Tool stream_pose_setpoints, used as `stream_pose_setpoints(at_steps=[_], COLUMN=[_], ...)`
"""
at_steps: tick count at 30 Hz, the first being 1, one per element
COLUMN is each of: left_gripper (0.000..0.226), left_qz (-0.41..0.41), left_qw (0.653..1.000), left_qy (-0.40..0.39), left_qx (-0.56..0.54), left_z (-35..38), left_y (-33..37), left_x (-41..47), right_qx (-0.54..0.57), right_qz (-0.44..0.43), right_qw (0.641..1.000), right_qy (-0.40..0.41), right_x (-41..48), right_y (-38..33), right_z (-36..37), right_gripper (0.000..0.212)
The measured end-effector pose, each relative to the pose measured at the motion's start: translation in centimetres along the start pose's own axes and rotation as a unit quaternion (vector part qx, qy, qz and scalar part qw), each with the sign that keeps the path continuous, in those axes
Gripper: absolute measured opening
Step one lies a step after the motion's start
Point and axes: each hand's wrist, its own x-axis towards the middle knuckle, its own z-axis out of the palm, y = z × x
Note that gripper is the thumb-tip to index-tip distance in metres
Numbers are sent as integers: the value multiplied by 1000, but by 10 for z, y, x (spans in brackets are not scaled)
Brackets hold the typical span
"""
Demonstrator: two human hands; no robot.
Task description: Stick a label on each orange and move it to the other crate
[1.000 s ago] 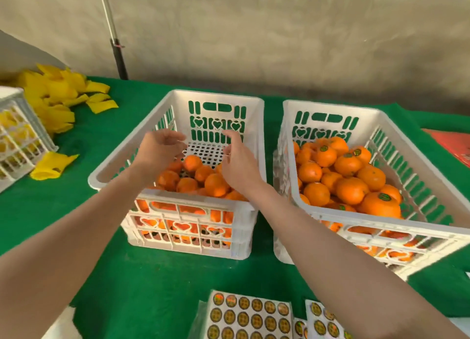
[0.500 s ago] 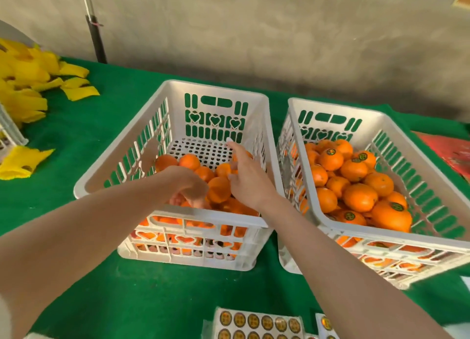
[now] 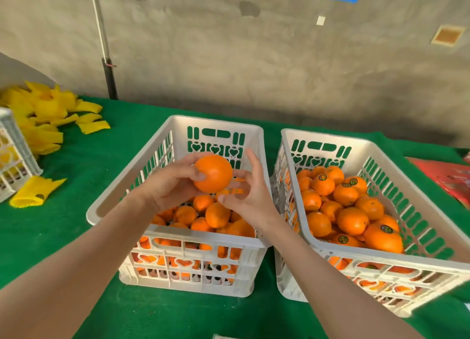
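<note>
Two white plastic crates sit side by side on a desk covered with green cloth (image 3: pixel 76 237). Above the left crate (image 3: pixel 193 237), the left hand (image 3: pixel 167 188) holds one orange (image 3: pixel 213 173) in the air, thumb and curled fingers gripping it, with no label showing on the side facing the camera. The right hand (image 3: pixel 249 198) is just beside the fruit, fingers loosely spread, the index finger pointing up; it grips nothing that can be seen, and whether its fingertips touch the orange cannot be told. Below the hands, the left crate holds a layer of plain oranges (image 3: pixel 216 214). The right crate (image 3: pixel 328 137) is fuller, and several of its oranges (image 3: pixel 351 219) carry small round dark labels (image 3: pixel 322 177) on top. At far left lie a pile of yellow foam sleeves (image 3: pixel 45 114) and part of a third crate (image 3: pixel 15 145). A red object (image 3: pixel 450 175) lies at the right edge. Behind the desk, a grey wall (image 3: pixel 254 58) and a thin pole (image 3: pixel 101 33).
</note>
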Motion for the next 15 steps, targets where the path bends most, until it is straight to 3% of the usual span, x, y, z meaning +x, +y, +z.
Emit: stream_pose_setpoints(at_steps=[3,8,11,15], left_gripper=[113,92,100,97], left_qz=[30,56,25,-30], left_qw=[998,990,993,999], left_qy=[-1,-43,-76,-25], left_qx=[-49,-120,-89,13], left_z=[21,62,78,108], left_y=[-4,-15,-19,-17], left_x=[-9,-16,-23,-28], right_qx=[11,-6,-61,-136], right_qz=[-34,-75,-119,-167], right_qw=[999,995,987,975], right_qy=[1,64,84,54], right_x=[-11,-28,-46,-73], right_y=[-10,-21,-21,-21], right_z=[2,-10,-29,-52], right_gripper=[111,115,118,110])
